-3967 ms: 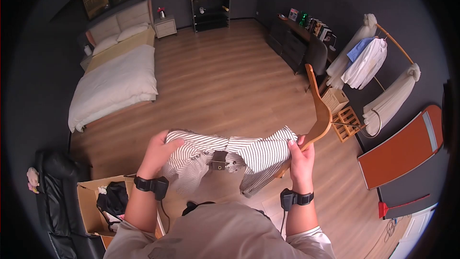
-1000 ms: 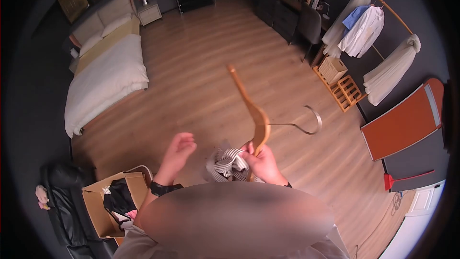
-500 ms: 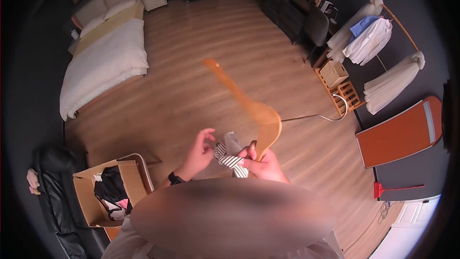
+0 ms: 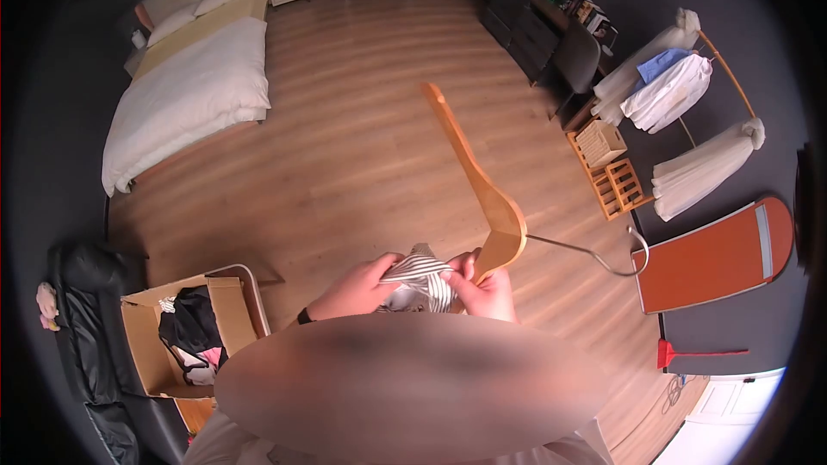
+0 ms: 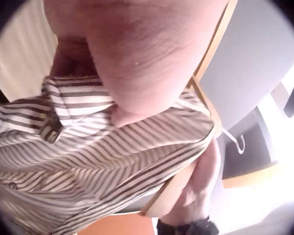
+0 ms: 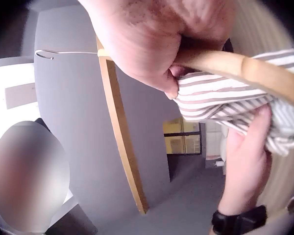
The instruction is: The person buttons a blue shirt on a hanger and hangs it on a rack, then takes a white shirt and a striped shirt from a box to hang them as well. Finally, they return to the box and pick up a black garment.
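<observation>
Striped shirt (image 4: 422, 270); hanger (image 4: 501, 212) in fingers (image 6: 258, 126)

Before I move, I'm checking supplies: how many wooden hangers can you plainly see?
1: the wooden hanger, held in the right hand. Others may be hidden inside the hanging clothes.

left hand (image 5: 137, 56) pinches striped shirt (image 5: 122, 152), wooden hanger (image 5: 169, 193) alongside

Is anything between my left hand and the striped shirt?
Nothing visible: your left hand pinches the shirt directly. The hanger, in your right hand, doesn't come between them.
</observation>
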`<state>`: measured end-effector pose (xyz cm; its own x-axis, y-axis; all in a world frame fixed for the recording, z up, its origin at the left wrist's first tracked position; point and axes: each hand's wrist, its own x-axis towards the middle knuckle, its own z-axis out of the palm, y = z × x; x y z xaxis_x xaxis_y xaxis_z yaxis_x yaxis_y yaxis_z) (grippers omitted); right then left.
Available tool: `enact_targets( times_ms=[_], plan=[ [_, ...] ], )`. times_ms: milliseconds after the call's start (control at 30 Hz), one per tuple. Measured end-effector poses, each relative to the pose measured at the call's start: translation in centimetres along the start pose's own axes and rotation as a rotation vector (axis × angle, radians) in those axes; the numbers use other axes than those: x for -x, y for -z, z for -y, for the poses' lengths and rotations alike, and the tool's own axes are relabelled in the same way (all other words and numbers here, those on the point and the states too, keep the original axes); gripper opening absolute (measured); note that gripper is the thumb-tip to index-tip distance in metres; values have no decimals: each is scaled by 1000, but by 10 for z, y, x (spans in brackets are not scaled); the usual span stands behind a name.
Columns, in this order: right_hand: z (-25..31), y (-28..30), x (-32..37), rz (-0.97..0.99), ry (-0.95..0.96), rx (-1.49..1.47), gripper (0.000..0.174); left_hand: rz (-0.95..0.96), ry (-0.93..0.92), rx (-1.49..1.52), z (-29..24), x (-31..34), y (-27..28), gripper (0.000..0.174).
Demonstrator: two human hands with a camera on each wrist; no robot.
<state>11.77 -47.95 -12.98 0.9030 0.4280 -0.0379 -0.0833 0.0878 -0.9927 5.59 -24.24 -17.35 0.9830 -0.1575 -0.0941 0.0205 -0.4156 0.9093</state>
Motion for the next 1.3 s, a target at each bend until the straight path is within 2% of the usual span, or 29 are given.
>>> enact_targets(
  times_ms=[67,100,200,300,367,500,533,567,633,767,900,1067,1133,1200,1233,1300],
  plan=[
    [-8,8,-5,-28,2,73,31,-26,-48,8,10,5,14,24],
    [-15,13,-5,-23,-30,114,20,-61,24,17,4,10,21,25],
    [-23,15,-4,-6,-124,350,8,-27,85,-72,14,19,34,31],
    [-16,24,-5,52,14,606,15,-232,421,359,54,28,30,40],
    [3,35,-6,129,111,729,25,-350,404,499,51,36,44,40],
    [18,56,10,244,140,556,28,-562,387,635,50,45,62,45],
    [21,64,16,287,64,595,29,-596,382,663,50,46,66,48],
    [22,74,22,329,-11,633,29,-610,369,669,43,47,70,43],
    [16,88,33,421,-135,632,29,-600,359,606,43,49,76,43],
    [27,61,39,434,40,596,28,-525,363,572,29,45,69,42],
    [17,57,35,474,45,644,38,-443,379,497,-2,36,52,38],
    [1,52,35,318,144,651,39,-292,328,265,-60,22,33,36],
    [-7,53,38,239,174,638,38,-231,363,295,-92,19,22,34],
    [-10,56,41,151,224,599,36,-106,321,322,-101,18,6,32],
    [-8,57,43,116,238,612,34,38,347,259,-110,15,5,31],
    [-2,59,48,48,268,637,30,138,154,266,-124,9,-10,39]
  ],
)
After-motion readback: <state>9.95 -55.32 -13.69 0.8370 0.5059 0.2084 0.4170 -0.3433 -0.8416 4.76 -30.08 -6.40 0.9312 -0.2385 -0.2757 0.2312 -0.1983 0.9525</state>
